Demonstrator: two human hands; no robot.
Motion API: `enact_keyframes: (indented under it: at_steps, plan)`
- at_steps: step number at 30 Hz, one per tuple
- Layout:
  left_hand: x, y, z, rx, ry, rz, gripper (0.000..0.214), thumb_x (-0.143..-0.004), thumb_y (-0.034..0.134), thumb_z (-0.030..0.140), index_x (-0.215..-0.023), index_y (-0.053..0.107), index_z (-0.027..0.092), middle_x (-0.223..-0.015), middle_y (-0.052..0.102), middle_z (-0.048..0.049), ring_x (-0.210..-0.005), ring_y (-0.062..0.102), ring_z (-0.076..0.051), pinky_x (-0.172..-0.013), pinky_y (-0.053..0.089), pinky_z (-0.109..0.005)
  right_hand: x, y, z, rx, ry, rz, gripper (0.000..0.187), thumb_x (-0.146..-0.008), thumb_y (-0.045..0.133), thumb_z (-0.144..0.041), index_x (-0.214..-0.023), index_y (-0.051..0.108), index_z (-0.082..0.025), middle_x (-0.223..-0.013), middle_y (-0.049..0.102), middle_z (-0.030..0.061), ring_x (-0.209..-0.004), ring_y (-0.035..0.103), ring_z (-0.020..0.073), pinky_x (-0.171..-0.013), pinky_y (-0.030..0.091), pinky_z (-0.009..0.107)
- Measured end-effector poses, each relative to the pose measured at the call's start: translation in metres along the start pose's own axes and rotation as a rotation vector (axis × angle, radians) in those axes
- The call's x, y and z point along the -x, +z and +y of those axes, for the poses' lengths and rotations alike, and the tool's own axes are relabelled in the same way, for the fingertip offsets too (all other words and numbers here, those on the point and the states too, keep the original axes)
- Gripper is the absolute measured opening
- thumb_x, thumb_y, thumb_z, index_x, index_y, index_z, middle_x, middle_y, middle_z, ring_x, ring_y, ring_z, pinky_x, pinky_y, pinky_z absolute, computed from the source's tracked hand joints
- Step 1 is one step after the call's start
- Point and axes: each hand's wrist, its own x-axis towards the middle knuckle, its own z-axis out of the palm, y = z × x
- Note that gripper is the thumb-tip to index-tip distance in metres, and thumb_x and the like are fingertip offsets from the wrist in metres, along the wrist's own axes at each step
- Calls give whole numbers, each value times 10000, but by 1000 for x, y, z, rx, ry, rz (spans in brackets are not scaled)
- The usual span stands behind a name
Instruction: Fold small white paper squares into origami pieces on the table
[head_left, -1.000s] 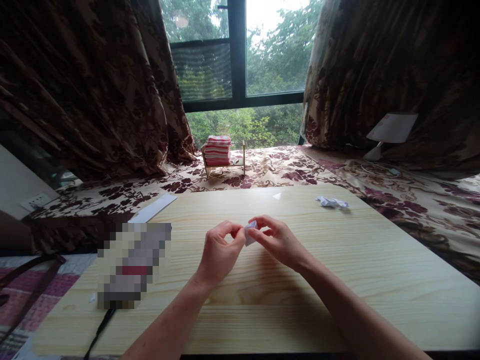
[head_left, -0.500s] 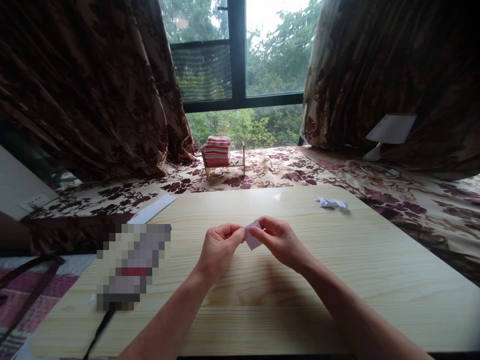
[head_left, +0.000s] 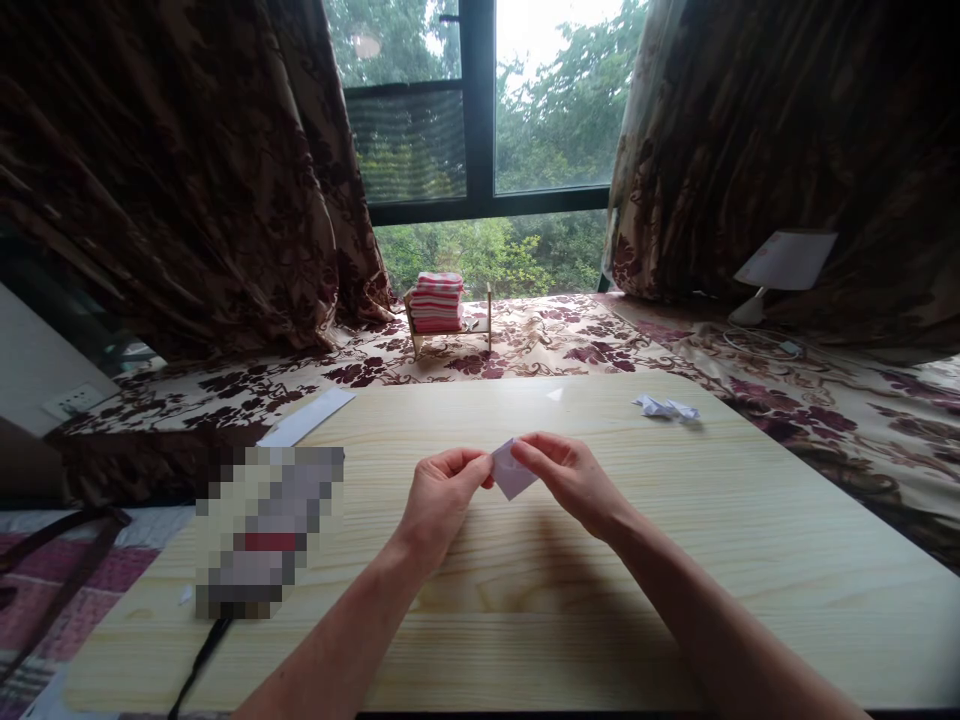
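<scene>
Both my hands hold a small folded piece of white paper (head_left: 511,472) just above the middle of a light wooden table (head_left: 675,560). My left hand (head_left: 439,500) pinches its left edge between thumb and forefinger. My right hand (head_left: 574,480) pinches its upper right side, fingers curled. The paper looks like a small square turned on a corner.
A crumpled white paper (head_left: 666,407) lies at the table's far right, and a tiny scrap (head_left: 554,393) sits near the far edge. A white strip (head_left: 306,417) and a blurred-out object (head_left: 266,530) with a black cable lie at the left. Behind stand a small wooden rack with striped cloths (head_left: 439,305), a lamp (head_left: 780,265) and curtains.
The paper has turned and opened out a little between my fingers, showing more of its flat face. Both hands stay in nearly the same place.
</scene>
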Motion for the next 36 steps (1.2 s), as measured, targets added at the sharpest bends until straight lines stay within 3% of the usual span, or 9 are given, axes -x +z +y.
enact_keyframes:
  at_steps: [12,21,29,34,36]
  plan:
    - [-1,-1,-2,29,5,-2,204,-713,620,272,-559,614,137,-595,596,1,-658,509,-128,-701,388,-258,-1,1,2,14,-15,25,368,-839,523,-476,-674,584,-153,-623,566,-5,-607,488,121,-598,385,257]
    - [-2,0,-2,3,26,42,174,-679,640,264,-558,615,140,-571,578,19,-609,484,-105,-630,380,-223,-2,2,4,56,-31,13,285,-799,562,-420,-731,616,-148,-673,625,20,-632,551,146,-615,433,278]
    - [-3,-1,-4,-45,44,85,143,-682,620,255,-596,644,143,-579,596,20,-603,497,-104,-596,392,-203,-3,4,7,168,-147,83,144,-772,585,-281,-863,589,-169,-773,623,27,-704,587,154,-630,478,280]
    - [-4,-2,-5,-113,73,70,140,-692,596,244,-609,649,144,-586,605,14,-601,511,-113,-587,398,-208,-1,2,11,296,-278,67,254,-806,547,-201,-1059,572,-201,-741,594,-2,-686,567,139,-636,466,281]
    - [-3,-3,-5,-158,95,68,134,-696,588,237,-640,666,144,-611,617,6,-618,524,-122,-595,405,-214,0,-1,12,367,-334,49,237,-802,558,-177,-1032,603,-214,-766,596,4,-690,544,137,-640,451,283]
